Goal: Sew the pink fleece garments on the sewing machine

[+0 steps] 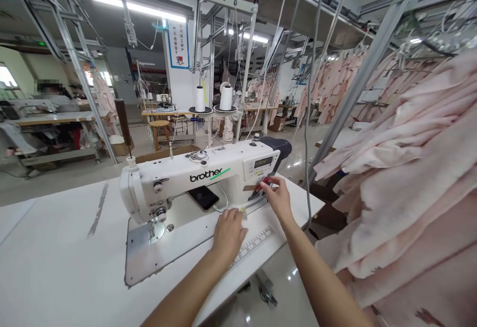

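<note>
A white sewing machine [219, 170] marked "brother" stands on the white table [67, 257]. My right hand [279, 199] is at the right end of the machine, below its control panel [261, 164]. Thumb and fingers close on a small red object [262, 184], whose kind I cannot make out. My left hand [229, 231] rests palm down at the front edge of the machine bed, fingers slightly bent and nothing visibly gripped. Close to its fingertips is a small yellowish piece [243, 212]. A phone [203, 198] with a white cable lies under the machine arm.
A printed ruler strip [257, 242] runs along the table's front edge. Pale pink garments [402, 168] hang close on the right. White thread cones [200, 99] stand behind the machine. A grey cable [306, 133] hangs beside the table's right corner. Another person sits far left.
</note>
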The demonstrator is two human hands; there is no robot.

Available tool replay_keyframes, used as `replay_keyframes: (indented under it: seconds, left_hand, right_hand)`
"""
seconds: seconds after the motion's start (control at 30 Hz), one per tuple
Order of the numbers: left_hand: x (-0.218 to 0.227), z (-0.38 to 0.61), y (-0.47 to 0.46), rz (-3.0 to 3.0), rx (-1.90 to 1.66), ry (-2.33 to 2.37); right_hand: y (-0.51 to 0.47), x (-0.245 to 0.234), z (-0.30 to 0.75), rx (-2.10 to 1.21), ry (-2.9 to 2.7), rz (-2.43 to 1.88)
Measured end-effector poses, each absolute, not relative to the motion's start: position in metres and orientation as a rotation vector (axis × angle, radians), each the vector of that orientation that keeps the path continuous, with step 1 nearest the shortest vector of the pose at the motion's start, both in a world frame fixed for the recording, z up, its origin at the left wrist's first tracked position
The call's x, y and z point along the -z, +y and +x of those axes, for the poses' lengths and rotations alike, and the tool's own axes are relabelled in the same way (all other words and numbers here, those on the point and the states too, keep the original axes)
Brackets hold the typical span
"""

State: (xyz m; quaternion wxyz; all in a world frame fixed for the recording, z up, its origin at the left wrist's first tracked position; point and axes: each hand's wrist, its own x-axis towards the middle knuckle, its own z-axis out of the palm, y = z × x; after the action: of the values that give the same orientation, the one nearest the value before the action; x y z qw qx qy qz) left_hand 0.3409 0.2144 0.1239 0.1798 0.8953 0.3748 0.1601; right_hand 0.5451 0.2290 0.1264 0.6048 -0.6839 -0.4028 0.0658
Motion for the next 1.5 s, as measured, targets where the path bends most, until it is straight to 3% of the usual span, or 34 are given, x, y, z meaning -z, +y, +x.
replay_keyframes:
  seconds: [0.3,0.5,0.7,0.87,1.03,1.23,1.5]
  left_hand:
    - [-0.14,0.381,0.243,2.602,-0.212,1.189]
    - [-0.127,0.364,0.256,2.506,-0.369,1.175]
    - [-0.117,0.363,0.264,2.36,-0.39,1.156]
    - [-0.119,0.363,0.265,2.309,-0.373,1.192]
    - [-0.126,0.364,0.26,2.354,-0.297,1.167]
    - [-0.127,0.375,0.258,2.454,-0.25,1.099]
    - [-0.111,0.372,0.262,2.394,-0.539,0.989]
  right_hand:
    - [0.222,-0.135,0.56,-0.19,-1.238,-1.5]
    - [0.221,-0.167,0.589,-0.307,-1.329,-1.403]
    - [0.176,-0.207,0.615,-0.148,-1.107,-1.289]
    - [0.145,-0.15,0.57,-0.362,-1.227,-1.492]
    - [0.142,-0.097,0.545,-0.283,-1.451,-1.818]
    - [0.145,-0.112,0.543,-0.105,-1.804,-2.077]
    - [0.147,-0.137,0.539,0.098,-2.041,-2.209]
